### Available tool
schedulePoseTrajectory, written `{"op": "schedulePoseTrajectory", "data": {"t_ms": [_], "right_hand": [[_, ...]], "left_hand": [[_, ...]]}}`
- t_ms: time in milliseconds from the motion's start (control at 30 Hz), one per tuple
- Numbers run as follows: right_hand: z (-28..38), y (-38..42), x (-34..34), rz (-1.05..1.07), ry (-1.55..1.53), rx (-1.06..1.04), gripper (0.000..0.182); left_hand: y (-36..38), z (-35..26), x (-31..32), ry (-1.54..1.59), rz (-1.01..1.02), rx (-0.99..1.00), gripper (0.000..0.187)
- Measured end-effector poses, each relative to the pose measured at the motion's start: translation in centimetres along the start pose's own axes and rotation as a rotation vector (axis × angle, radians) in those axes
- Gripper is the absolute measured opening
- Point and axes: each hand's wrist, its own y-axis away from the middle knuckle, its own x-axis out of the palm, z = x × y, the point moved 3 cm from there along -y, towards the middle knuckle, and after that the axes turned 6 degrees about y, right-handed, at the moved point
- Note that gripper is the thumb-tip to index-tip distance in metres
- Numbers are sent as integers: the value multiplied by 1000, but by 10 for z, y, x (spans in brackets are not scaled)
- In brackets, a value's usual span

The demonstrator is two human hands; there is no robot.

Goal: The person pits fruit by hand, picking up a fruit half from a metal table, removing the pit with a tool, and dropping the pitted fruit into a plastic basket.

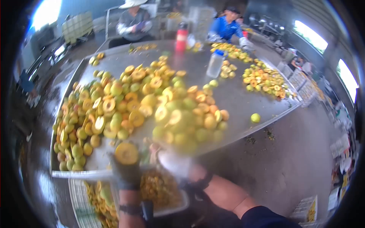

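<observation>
My left hand [127, 175], in a dark glove at the table's near edge, is closed around a halved apricot-like fruit [126, 154], its orange cut face turned up. Just to the right, my right hand [173, 161] wears a pale glove and is smeared by motion. What its fingers do, or whether they hold anything, cannot be made out. A large heap of yellow-green whole and halved fruit [110, 104] covers the left of the metal table [232, 108]. Nearer my right hand, another fruit pile [190, 117] looks blurred. Below my hands stands a pale tub [184, 203] holding fruit pieces.
At lower left, a light crate [78, 203] contains fruit. A red bottle [181, 38] and a clear blue-capped bottle [215, 64] stand on the table. Two people [134, 24] [227, 27] are at its far side. One loose fruit [255, 117] lies near the right edge.
</observation>
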Motion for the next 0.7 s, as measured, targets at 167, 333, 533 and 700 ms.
{"op": "schedulePoseTrajectory", "data": {"t_ms": [167,333,533,700], "right_hand": [[14,14,12,33,125,14,18],[40,26,34,111,366,-148,26],[25,19,48,67,660,-195,26],[26,20,62,-2,1179,-477,27]], "left_hand": [[13,-13,5,556,-9,-117,44],[15,-36,7,60,42,100,53],[4,-23,-25,-753,83,246,52],[15,-41,-14,-820,111,431,51]]}}
